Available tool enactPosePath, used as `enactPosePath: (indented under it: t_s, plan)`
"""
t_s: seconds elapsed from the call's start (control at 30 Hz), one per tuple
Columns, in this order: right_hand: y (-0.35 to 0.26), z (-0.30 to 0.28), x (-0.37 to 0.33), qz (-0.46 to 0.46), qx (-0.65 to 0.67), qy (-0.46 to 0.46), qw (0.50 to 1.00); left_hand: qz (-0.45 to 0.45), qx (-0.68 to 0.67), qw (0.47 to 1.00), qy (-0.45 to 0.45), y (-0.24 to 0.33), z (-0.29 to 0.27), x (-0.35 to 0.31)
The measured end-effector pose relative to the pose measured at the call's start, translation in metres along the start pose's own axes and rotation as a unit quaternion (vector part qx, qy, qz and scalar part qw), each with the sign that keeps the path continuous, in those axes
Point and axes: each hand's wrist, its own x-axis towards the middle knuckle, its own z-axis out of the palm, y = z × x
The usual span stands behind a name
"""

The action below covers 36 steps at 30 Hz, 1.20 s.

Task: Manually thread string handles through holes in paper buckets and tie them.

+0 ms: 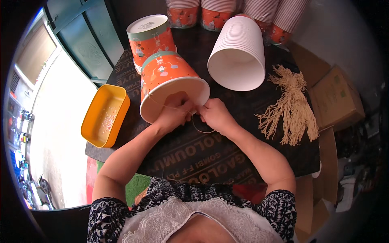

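Note:
An orange paper bucket (174,69) with a green band and printed figures lies tilted, its white mouth facing me. Thin beige cord (204,132) runs from a hole at the left of its rim across the mouth to my hands, and a loose loop hangs below them. My left hand (177,112) reaches into the mouth, fingers curled closed around the cord near the right rim. Beside it, outside the rim, my right hand (216,116) pinches the cord against the bucket's edge. Its fingertips are partly hidden.
Behind stands an upside-down orange bucket (150,40). A stack of white paper buckets (239,52) lies to the right, near a bundle of beige cords (289,107). A yellow tub (106,115) holding small bits sits left. Wrapped bucket stacks (219,12) line the back; a cardboard box (338,99) is right.

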Motion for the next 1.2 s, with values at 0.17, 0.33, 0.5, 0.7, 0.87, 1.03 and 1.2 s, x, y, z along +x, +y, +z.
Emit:
enactPosePath:
  t_s: [0.17, 0.33, 0.5, 0.7, 0.87, 1.03, 1.2]
  plan:
    - [-0.019, -0.003, -0.018, -0.051, -0.238, -0.004, 0.970, 0.005, -0.012, 1.000, 0.019, -0.009, -0.007, 0.003]
    - [-0.027, 0.013, -0.040, -0.224, -0.380, -0.021, 0.897, 0.070, 0.071, 0.993, 0.058, -0.017, -0.006, 0.006]
    - [-0.018, 0.010, -0.026, -0.269, -0.262, 0.083, 0.923, 0.106, 0.078, 0.990, 0.053, -0.020, -0.004, 0.007]
    - [-0.007, 0.002, -0.011, -0.191, -0.167, 0.114, 0.960, 0.032, 0.085, 0.996, -0.006, -0.002, -0.007, 0.002]
    - [-0.008, 0.002, -0.010, -0.131, -0.076, 0.103, 0.983, 0.024, 0.074, 0.997, -0.017, -0.007, -0.008, 0.002]
    - [-0.015, 0.005, -0.016, -0.135, -0.085, 0.136, 0.978, 0.056, 0.069, 0.995, -0.038, -0.009, -0.007, 0.000]
    - [-0.026, 0.007, -0.021, -0.177, -0.082, 0.158, 0.968, 0.045, 0.091, 0.994, -0.044, -0.009, -0.004, -0.002]
